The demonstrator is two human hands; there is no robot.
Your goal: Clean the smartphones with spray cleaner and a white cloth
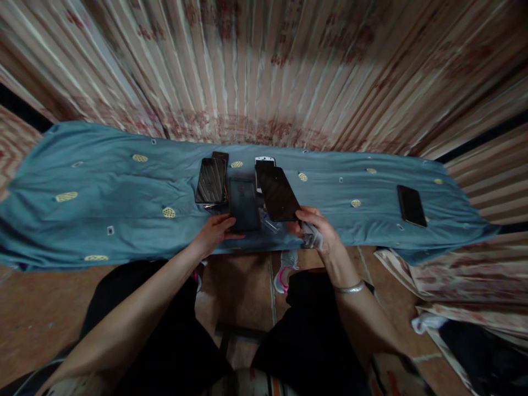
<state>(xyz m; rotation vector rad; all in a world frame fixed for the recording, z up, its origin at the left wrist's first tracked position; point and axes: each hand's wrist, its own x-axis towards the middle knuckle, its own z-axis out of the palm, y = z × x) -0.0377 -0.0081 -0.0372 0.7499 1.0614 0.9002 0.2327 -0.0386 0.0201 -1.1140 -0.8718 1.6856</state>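
The fingers of the left hand (214,232) are laid loosely together on the near edge of a dark phone (244,204), with the thumb tucked under that edge; the phone is pressed flat rather than gripped, apparently so that it is kept from sliding on the cloth. The fingers of the right hand (317,228) are curled around a small crumpled pale cloth (312,236), while the near corner of a second, larger phone (278,193) is met by the thumb and fingertips; whether that phone is pinched or only touched cannot be told. Its screen is turned up and tilted slightly toward the wearer, as would suit wiping or inspection. A metal bangle (350,287) is worn on the right wrist.

Both phones are placed at the middle of the near side of a table covered by a blue patterned sheet (103,209). Just beyond the left hand another dark phone (211,180) is stacked partly over a further one, and a white phone (264,162) is seen behind the larger phone. One more phone (411,205) is set well apart to the right. A striped curtain (264,66) is hung behind the table.
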